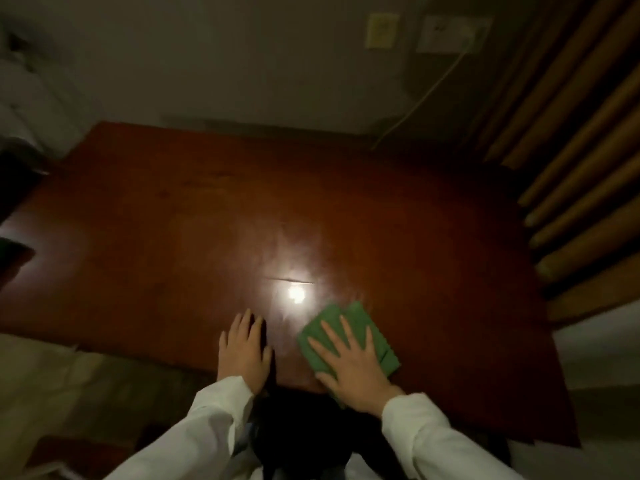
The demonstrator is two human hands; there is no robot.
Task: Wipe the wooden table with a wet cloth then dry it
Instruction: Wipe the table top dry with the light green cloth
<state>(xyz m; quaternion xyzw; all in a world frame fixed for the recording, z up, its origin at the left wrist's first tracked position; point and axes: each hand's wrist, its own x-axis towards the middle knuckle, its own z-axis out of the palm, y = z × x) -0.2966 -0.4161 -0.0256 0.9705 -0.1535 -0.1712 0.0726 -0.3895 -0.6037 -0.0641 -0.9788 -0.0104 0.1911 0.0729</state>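
Note:
A dark reddish wooden table (207,220) fills the middle of the view, with a bright light reflection near its front. A folded green cloth (356,323) lies flat on the table near the front edge. My right hand (349,365) presses down on the cloth with fingers spread. My left hand (244,351) rests flat on the bare wood just left of the cloth, holding nothing. Both arms wear white sleeves.
Wooden slats (571,168) stand along the table's right side. A wall (242,64) lies behind the table, with a socket plate (453,34) and a cord (426,95) running down from it. A dark object (14,188) sits at the left edge.

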